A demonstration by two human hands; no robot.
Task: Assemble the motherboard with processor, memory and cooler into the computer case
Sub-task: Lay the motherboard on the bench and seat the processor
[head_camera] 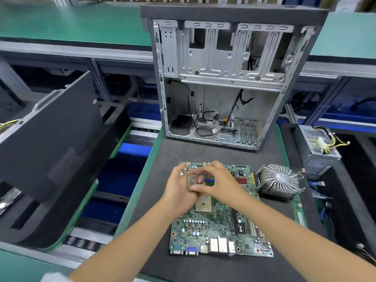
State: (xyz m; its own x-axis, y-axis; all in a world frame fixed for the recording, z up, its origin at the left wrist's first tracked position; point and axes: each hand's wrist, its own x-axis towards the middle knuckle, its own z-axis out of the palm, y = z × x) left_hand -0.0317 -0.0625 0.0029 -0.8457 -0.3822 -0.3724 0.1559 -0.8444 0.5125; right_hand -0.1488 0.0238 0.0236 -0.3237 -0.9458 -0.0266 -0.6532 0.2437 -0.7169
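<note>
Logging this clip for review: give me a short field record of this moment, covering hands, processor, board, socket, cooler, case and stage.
left hand: holds the processor above the board
right hand: fingers pinch the processor too
board: flat on the dark mat, ports toward the person
socket: empty, below the hands
cooler: on the mat, right of the board, not mounted
case: open, behind the board, no board inside
stage: processor not yet seated

motherboard (pixel 215 226): green, blue port at near edge
mat (pixel 203 151): dark grey
computer case (pixel 221 78): silver, black-framed
cooler (pixel 279 180): silver fins
</note>
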